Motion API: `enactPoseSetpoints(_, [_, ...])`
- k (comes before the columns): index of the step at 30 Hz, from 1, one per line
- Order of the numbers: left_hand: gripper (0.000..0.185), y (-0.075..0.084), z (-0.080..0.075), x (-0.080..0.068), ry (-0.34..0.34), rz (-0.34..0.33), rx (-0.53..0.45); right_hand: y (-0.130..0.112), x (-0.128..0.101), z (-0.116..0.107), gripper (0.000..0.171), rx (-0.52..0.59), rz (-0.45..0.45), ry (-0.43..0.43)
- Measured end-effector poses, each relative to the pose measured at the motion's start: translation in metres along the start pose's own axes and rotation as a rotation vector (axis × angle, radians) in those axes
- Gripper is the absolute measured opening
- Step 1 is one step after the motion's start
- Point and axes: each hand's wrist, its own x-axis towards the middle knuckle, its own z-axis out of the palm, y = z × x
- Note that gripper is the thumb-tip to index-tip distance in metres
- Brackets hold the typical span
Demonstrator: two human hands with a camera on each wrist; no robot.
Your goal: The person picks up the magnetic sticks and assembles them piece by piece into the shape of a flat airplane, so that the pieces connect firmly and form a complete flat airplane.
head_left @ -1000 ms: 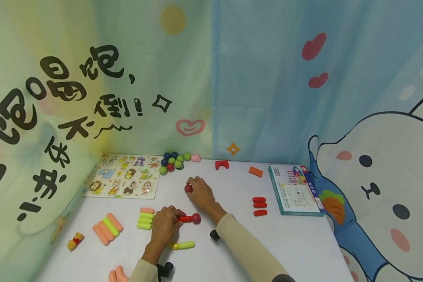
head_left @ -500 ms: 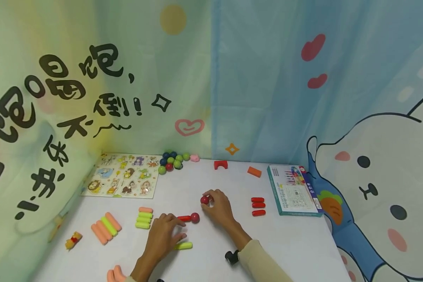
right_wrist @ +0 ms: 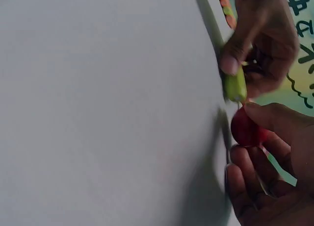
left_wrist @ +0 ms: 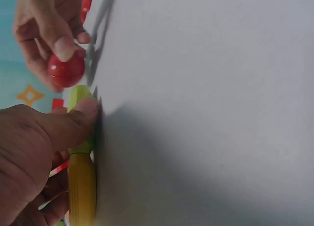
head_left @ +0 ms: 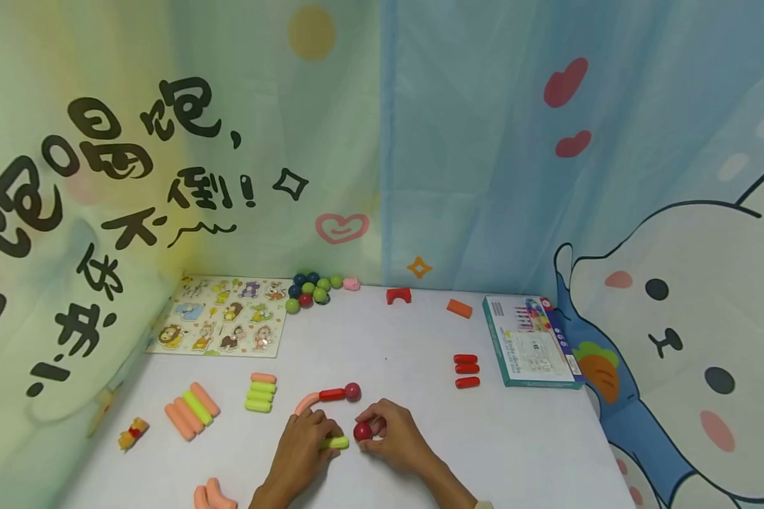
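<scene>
Head view: gripping green stick (head_left: 337, 442) with left hand (head_left: 302, 447), thumb on it; pinching red ball (head_left: 362, 431) between thumb and fingers of right hand (head_left: 392, 437), just beside right end of green stick, contact unclear. Left wrist view: showing yellow piece (left_wrist: 81, 187) end to end with green stick, on side away from red ball. Beyond green stick, end to end: pink curve (head_left: 306, 402), red stick (head_left: 332, 394), second ball (head_left: 353, 392). Well right of green stick: lying flat, box (head_left: 531, 346).
</scene>
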Motion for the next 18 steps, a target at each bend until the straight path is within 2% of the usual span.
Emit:
enactPoseSetpoints(5, [0.027, 0.002, -0.001, -0.001, -0.023, -0.026, -0.022, 0.0, -0.006, 0.012, 0.033, 0.02, -0.009, -0.027])
enactPoseSetpoints(11, [0.028, 0.001, -0.003, -0.004, -0.029, -0.045, -0.022, 0.001, -0.005, 0.015, 0.032, 0.005, -0.034, -0.035])
enactPoseSetpoints(18, [0.029, 0.0, -0.002, -0.006, 0.051, -0.003, -0.028, 0.004, -0.005, 0.014, 0.034, -0.023, -0.104, -0.038])
